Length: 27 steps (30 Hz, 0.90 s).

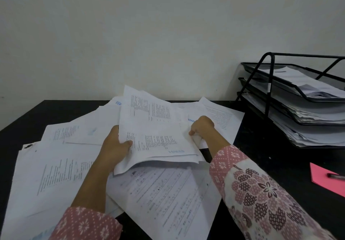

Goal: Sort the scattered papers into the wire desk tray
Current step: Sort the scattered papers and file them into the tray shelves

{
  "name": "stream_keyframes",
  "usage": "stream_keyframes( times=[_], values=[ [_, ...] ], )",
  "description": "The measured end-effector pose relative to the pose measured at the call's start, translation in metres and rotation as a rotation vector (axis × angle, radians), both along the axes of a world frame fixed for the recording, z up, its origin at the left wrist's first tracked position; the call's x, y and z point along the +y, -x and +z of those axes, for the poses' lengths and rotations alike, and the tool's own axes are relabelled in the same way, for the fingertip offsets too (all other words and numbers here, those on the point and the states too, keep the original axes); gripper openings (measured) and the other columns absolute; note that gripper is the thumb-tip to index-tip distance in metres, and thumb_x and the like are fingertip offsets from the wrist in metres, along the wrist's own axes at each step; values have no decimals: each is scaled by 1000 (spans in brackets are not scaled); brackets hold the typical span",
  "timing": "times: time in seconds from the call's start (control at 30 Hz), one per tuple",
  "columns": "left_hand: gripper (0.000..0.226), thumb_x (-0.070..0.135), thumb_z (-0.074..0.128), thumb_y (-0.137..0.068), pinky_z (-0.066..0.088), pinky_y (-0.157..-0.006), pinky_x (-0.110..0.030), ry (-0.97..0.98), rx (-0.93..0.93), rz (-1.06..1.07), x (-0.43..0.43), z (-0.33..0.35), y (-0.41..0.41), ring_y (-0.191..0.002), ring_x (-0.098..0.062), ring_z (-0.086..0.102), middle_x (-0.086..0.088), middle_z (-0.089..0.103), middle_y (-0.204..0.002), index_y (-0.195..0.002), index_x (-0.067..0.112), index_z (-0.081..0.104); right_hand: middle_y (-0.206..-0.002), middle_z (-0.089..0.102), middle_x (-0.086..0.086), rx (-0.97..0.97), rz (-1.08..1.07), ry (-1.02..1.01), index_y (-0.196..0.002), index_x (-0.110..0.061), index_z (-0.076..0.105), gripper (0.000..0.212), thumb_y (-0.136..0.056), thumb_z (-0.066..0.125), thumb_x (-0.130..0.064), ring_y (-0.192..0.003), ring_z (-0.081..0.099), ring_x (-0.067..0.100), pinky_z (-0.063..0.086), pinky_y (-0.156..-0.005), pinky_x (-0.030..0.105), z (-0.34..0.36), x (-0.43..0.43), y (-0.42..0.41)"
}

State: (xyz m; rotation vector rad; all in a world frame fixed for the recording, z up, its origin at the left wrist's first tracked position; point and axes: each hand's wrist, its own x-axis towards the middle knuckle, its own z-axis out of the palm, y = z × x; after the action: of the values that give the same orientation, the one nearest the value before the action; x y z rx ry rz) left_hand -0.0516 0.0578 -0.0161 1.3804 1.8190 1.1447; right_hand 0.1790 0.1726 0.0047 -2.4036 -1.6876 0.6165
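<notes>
Printed white papers (61, 165) lie scattered and overlapping across the black desk (261, 146). A small stack of sheets (155, 127) is lifted above the pile, tilted up toward the wall. My left hand (113, 146) grips its left edge, thumb on top of the print. My right hand (201, 126) pinches the stack's right edge with curled fingers. The black wire desk tray (270, 90) stands at the right against the wall; its three tiers each hold papers.
A pink sheet (323, 180) with a black pen (336, 175) on it lies at the desk's right edge. A plain white wall rises behind the desk. Bare black desk shows between the paper pile and the tray.
</notes>
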Motion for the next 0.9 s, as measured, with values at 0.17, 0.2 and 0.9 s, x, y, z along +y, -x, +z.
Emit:
stream_keyframes(
  times=[0.17, 0.2, 0.9],
  values=[
    [48, 3, 52, -92, 34, -99, -35, -68, -48, 119, 4, -3, 17, -125, -30, 43, -10, 46, -135, -137, 7, 38, -133, 35, 12, -26, -134, -83, -120, -11, 47, 65, -75, 70, -52, -124, 33, 29, 32, -96, 36, -12, 2, -7],
    [46, 1, 52, -90, 36, -94, -33, -86, -87, 153, 6, -5, 21, -122, -30, 46, -10, 50, -130, -135, 6, 40, -135, 30, 13, -44, -141, -101, -122, -10, 46, 74, -72, 69, -59, -126, 29, 30, 29, -100, 37, -16, 1, -9],
    [46, 1, 53, -91, 34, -89, -30, -110, -315, 242, 15, -14, 14, -122, -27, 45, -10, 49, -133, -134, 8, 39, -137, 36, 14, 114, -201, -121, -137, -1, 25, 82, -78, 75, -29, -126, 38, 25, 39, -97, 30, -2, 23, -7]
  ],
)
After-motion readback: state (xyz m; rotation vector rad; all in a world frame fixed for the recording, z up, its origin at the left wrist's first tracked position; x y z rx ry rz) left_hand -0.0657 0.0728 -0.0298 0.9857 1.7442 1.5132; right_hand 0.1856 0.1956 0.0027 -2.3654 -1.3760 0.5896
